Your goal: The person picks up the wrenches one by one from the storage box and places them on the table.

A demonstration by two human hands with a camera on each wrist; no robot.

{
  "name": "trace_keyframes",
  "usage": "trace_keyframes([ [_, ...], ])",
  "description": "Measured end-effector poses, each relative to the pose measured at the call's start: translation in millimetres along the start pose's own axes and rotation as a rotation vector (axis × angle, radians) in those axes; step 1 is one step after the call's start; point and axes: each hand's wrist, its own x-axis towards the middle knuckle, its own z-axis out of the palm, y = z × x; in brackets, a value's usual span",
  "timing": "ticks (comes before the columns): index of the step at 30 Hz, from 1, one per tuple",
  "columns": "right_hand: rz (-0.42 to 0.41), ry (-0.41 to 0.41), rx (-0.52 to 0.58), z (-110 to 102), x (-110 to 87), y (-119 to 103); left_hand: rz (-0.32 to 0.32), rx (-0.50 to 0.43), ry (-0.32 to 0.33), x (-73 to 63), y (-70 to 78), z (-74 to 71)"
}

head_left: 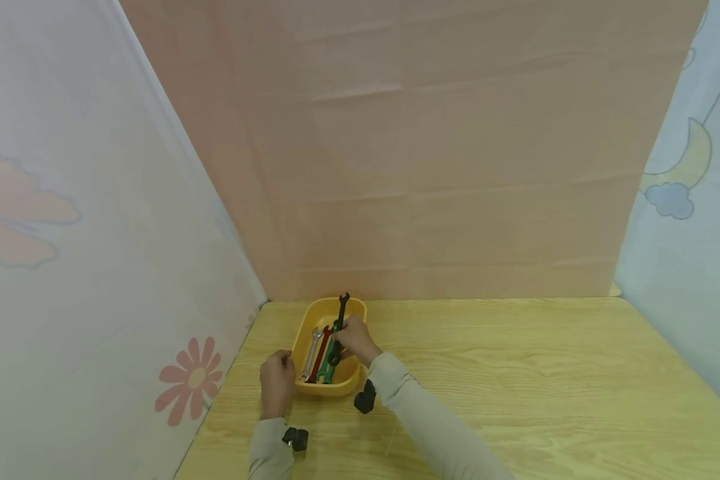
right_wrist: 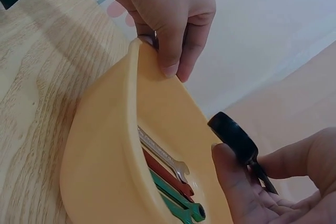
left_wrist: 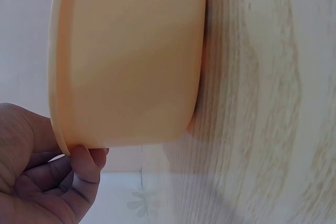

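Note:
A yellow plastic bin stands on the table. My left hand pinches its rim at the near left corner, thumb inside and fingers outside in the right wrist view. Over the bin, my right hand holds a black combination wrench between thumb and fingers, its open end pointing away and its ring end toward me. Inside the bin lie a silver wrench, a red wrench and green wrenches, side by side. My right hand partly hides the green ones in the head view.
The wooden table extends to the right of the bin. A pinkish backdrop rises behind it. A white wall sheet with a flower print stands close on the left, and another patterned sheet on the right.

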Motion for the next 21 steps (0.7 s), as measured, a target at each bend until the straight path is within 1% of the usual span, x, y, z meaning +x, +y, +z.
trace_keyframes([
  [4, 0.008, 0.023, -0.010, -2, 1.0, 1, -0.027, 0.010, -0.001, -0.1, 2.0, -1.9],
  [8, 0.010, 0.051, -0.015, -4, 1.2, 1, -0.062, 0.007, -0.016, -1.2, 2.7, -2.8],
  [16, 0.009, 0.108, 0.052, -14, -5.7, -2, -0.024, -0.009, -0.014, -1.9, 2.8, -1.5],
  [21, 0.015, 0.140, 0.067, -20, -6.7, -2, -0.031, -0.016, -0.020, -1.4, 1.5, -1.2],
])
